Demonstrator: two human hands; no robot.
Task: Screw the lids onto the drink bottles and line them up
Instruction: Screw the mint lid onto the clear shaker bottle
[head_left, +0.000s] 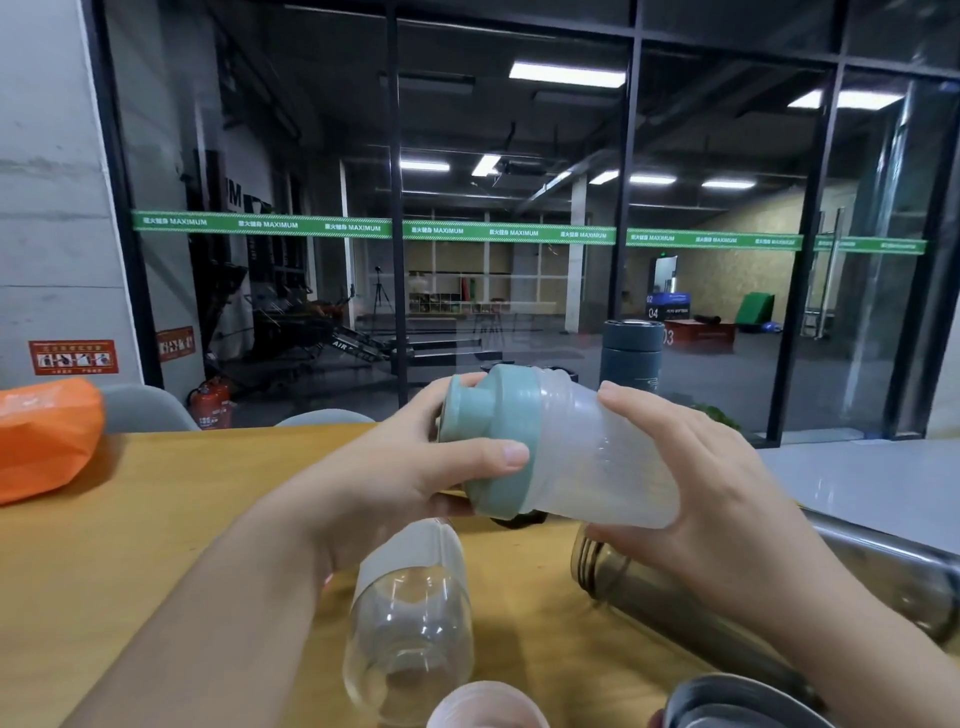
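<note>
The right hand (727, 499) braces the frosted shaker bottle (597, 457) tilted above the worktop (130, 519) so the left hand (415, 467) can turn its teal lid (493, 426)

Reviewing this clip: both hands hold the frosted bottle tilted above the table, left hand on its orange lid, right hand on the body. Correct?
Not quite: the lid is pale green, not orange, as the head view shows. The left hand grips it and the right hand holds the frosted bottle.

Frosted shaker bottle (597, 457) sits mid-frame, tipped sideways, its teal lid (493, 415) pointing left. Clear glass bottle (410, 623) stands bottom center, smoky bottle (675, 608) lies lower right uncapped, dark capped flask (631, 353) upright behind.
</note>
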